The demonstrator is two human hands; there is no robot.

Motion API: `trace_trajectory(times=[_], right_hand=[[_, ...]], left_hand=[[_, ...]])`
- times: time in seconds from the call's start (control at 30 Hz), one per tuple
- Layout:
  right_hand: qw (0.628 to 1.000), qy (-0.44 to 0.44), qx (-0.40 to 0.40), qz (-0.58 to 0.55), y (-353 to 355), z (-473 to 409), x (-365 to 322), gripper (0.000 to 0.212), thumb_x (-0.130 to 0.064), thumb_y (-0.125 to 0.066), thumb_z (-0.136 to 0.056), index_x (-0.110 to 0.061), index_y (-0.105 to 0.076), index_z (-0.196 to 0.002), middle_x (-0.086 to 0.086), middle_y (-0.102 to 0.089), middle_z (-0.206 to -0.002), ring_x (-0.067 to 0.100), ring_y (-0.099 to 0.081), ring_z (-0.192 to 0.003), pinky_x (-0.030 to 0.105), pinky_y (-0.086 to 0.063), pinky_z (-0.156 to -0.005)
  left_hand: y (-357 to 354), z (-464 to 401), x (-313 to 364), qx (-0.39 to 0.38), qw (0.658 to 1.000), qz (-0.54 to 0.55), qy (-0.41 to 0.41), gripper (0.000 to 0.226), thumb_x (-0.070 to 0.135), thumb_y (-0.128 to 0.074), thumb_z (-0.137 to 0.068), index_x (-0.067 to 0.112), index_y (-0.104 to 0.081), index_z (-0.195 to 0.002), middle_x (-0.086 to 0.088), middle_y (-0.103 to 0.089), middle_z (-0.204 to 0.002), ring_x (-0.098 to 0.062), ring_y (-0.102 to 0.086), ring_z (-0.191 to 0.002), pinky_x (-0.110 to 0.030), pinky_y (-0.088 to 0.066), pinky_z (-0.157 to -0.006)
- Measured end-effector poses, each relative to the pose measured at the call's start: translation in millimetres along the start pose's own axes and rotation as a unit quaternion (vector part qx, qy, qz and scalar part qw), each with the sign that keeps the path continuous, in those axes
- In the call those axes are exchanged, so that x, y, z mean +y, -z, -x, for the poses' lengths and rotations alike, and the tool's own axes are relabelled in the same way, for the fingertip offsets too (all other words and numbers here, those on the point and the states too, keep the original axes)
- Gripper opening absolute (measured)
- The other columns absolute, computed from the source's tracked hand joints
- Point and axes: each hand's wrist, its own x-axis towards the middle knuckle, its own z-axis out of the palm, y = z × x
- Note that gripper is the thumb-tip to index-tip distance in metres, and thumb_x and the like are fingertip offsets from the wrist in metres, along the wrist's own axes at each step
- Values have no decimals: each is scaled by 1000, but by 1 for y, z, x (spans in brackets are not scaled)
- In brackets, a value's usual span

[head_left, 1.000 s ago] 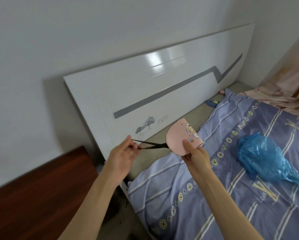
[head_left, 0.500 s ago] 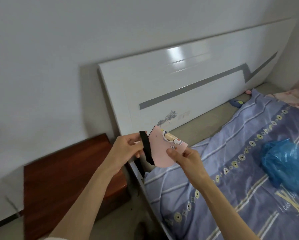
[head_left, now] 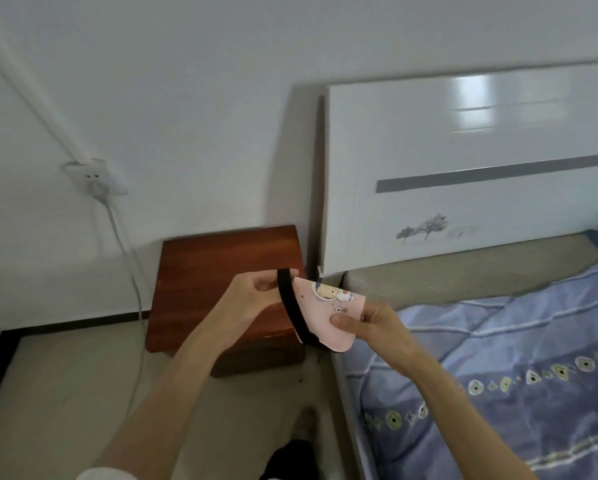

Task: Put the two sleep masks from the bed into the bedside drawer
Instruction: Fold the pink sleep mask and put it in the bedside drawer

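Note:
A pink sleep mask point(head_left: 328, 315) with a cartoon print and a black elastic strap point(head_left: 289, 306) is held in the air between the bed and the bedside cabinet. My left hand point(head_left: 252, 296) pinches the strap end at the mask's left tip. My right hand point(head_left: 366, 323) grips the mask's right side, thumb on its front. The red-brown wooden bedside cabinet point(head_left: 221, 271) stands below and behind my left hand, against the wall; its drawer front is not visible. A second sleep mask is not in view.
The white glossy headboard point(head_left: 463, 168) rises at right, above the bed with its blue patterned sheet point(head_left: 498, 358). A wall socket point(head_left: 94, 176) with a white cable point(head_left: 131, 271) hangs left of the cabinet. A dark object point(head_left: 290, 459) lies on the floor near me.
The view has swung left, so the cabinet and socket now show and the blue bag has left the frame. Both hands carried the mask from over the bed towards the cabinet.

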Motion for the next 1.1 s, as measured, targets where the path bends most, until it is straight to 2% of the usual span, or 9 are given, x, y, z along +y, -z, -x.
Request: trace_trajectory(times=[0.13, 0.2, 0.27, 0.43, 0.6, 0.7, 0.83, 0.97, 1.1], right_hand=[[996, 16, -7, 83, -19, 12, 17, 21, -11, -66, -80, -20, -68, -99, -6, -70, -92, -9, -63, -71, 11, -52, -69], [996, 28, 38, 73, -32, 19, 27, 24, -10, -66, -80, -11, -68, -105, -6, -69, -90, -14, -61, -66, 6, -49, -63], [993, 38, 83, 71, -47, 26, 35, 23, -8, -66, -80, -5, -68, -103, -9, -68, -78, -17, -56, -57, 3, -44, -56], [987, 73, 115, 82, -83, 41, 37, 19, -10, -64, -82, -3, -68, -100, -17, -61, -70, -17, -55, -59, 4, -41, -53], [989, 38, 129, -67, -120, 35, 24, 17, -7, -63, -82, -21, -68, -90, -5, -70, -84, 3, -64, -80, 12, -53, -70], [980, 7, 90, -176, -146, 25, 22, 22, -5, -57, -85, -23, -67, -94, -7, -72, -97, 10, -68, -92, 23, -56, -79], [996, -2, 42, -82, -175, 19, 26, 24, -8, -58, -85, -29, -65, -95, -7, -70, -104, 10, -67, -97, 23, -56, -80], [999, -14, 1, 36, -188, 16, 29, 26, -11, -59, -85, -33, -60, -99, -20, -65, -98, -4, -65, -87, 13, -53, -69], [995, -37, -26, 89, -194, 11, 27, 28, -10, -59, -85, -35, -61, -97, -19, -65, -98, -3, -63, -90, 17, -52, -79]], left_hand=[[6, 35, -22, 15, 999, -11, 42, 26, 7, -68, -77, 17, -70, -101, 15, -75, -83, 0, -68, -84, -5, -47, -65], [9, 50, -34, 73, 986, 123, 82, 27, 2, -65, -78, 3, -66, -105, -2, -75, -93, -12, -69, -87, -13, -54, -68], [11, 63, -43, 117, 940, 297, 118, 20, -3, -56, -82, -2, -63, -101, -9, -74, -92, -18, -69, -86, -20, -57, -70], [25, 80, -54, 184, 883, 418, 107, 15, 0, -49, -88, -1, -63, -91, -8, -74, -84, -14, -70, -80, -20, -58, -66], [46, 89, -62, 121, 930, 319, 137, 11, 18, -62, -83, 13, -71, -80, -6, -73, -90, -16, -69, -88, -24, -56, -79], [63, 99, -73, 59, 949, 271, 147, 22, 24, -64, -77, 11, -69, -93, 0, -74, -97, -12, -68, -94, -25, -54, -85], [98, 105, -77, 58, 956, 271, 99, 35, 12, -64, -78, 3, -61, -112, -6, -70, -109, -18, -67, -98, -25, -57, -73], [122, 106, -82, 86, 976, 195, 44, 28, 3, -64, -78, 24, -70, -96, 10, -76, -91, -12, -70, -89, -22, -56, -66], [133, 105, -88, 80, 980, 178, 50, 25, 4, -65, -78, 26, -74, -84, 7, -77, -86, -13, -70, -85, -21, -55, -64]])
